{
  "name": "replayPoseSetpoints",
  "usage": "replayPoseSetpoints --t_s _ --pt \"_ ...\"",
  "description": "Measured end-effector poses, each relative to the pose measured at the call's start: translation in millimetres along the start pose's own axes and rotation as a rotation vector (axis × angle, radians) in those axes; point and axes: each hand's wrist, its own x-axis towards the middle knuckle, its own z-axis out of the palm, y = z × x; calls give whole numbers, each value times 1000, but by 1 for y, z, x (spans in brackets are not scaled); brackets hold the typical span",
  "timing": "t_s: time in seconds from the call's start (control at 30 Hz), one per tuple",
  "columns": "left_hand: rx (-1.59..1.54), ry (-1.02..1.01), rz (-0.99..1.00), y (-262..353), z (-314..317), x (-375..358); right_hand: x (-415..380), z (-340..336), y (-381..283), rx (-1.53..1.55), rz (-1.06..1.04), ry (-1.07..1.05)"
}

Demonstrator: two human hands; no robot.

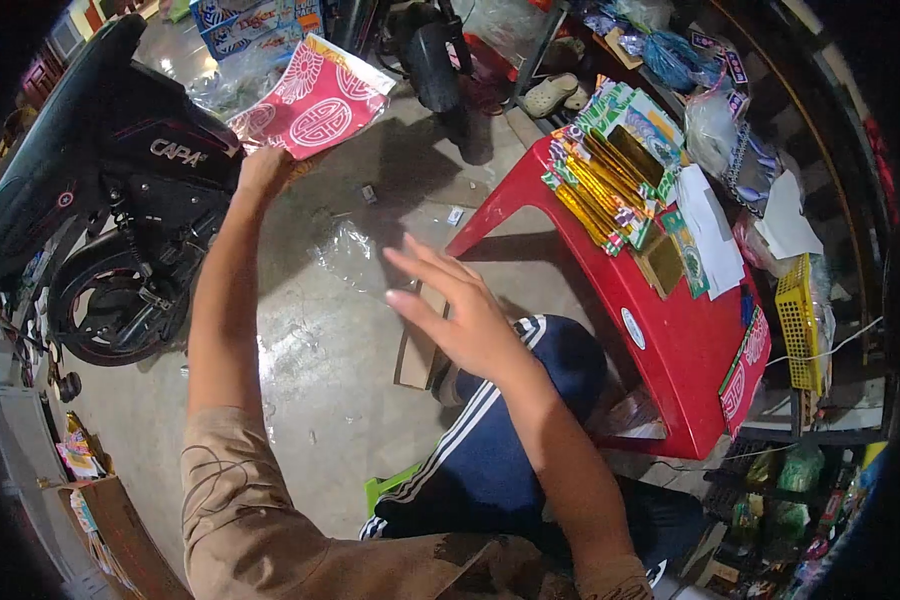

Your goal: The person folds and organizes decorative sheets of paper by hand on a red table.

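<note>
My left hand (267,170) is stretched far forward, its fingers closed on the lower edge of a red and white patterned packet (320,105). Nearer to me, my right hand (455,305) is raised over my knee with its fingers apart and nothing in them. To its right stands a red plastic table (660,350). Gold and green paper bundles (600,180) are stacked on it, beside white sheets (708,235). Another red patterned packet (746,375) lies at the table's near right edge.
A black motorbike (120,200) stands at the left. Clear plastic wrap (355,255) and a small cardboard box (418,345) are on the floor. A yellow basket (798,325) is beyond the table, and an open carton (120,530) is at the lower left.
</note>
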Motion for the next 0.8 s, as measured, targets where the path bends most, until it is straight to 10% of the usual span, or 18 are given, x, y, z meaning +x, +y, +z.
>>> replayPoseSetpoints --t_s 0.4,0.53,0.67,0.8 --pt "-207 485 189 27 -185 47 -8 -17 2 127 -91 176" --pt "-451 125 107 67 -336 33 -24 -53 -11 175 -53 412" --pt "-362 531 343 87 -428 16 -57 -112 -21 143 -123 732" --pt "-567 573 395 166 -433 32 -108 -182 -22 889 216 698"
